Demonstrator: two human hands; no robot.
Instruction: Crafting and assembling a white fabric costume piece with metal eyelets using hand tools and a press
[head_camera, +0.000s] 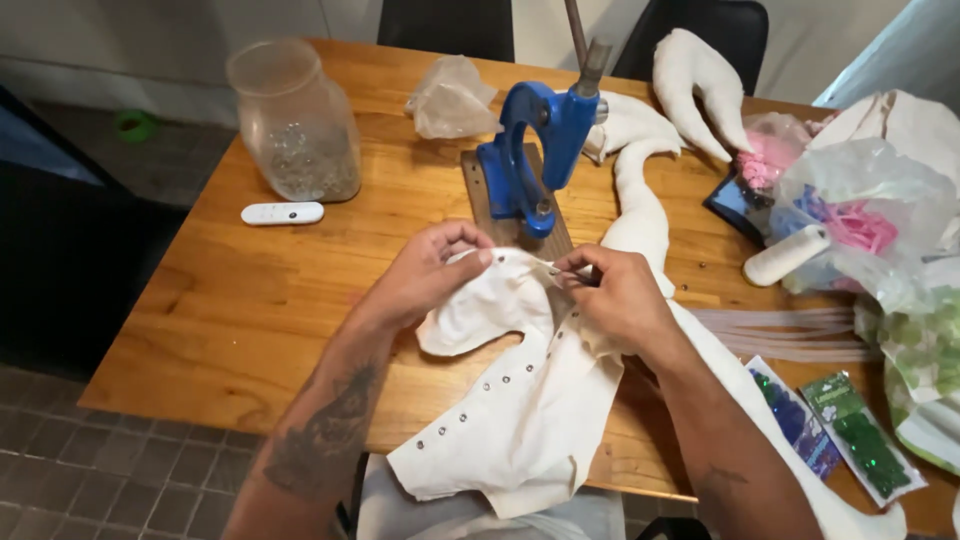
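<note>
A cream fabric piece (530, 400) with a row of small metal eyelets lies across the near edge of the wooden table (230, 300). My left hand (425, 275) pinches its upper edge from the left. My right hand (620, 295) pinches the same edge from the right, fingertips almost meeting the left ones. Just behind both hands stands a blue hand press (535, 150) on a dark wooden base, its lever rising out of view.
A glass jar (295, 120) with small metal parts and a white remote (282, 213) sit at the left. More cream padded shapes (695, 85), a thread spool (785, 255), plastic bags (860, 200) and sequin packets (860, 440) crowd the right. Black chairs stand behind the table.
</note>
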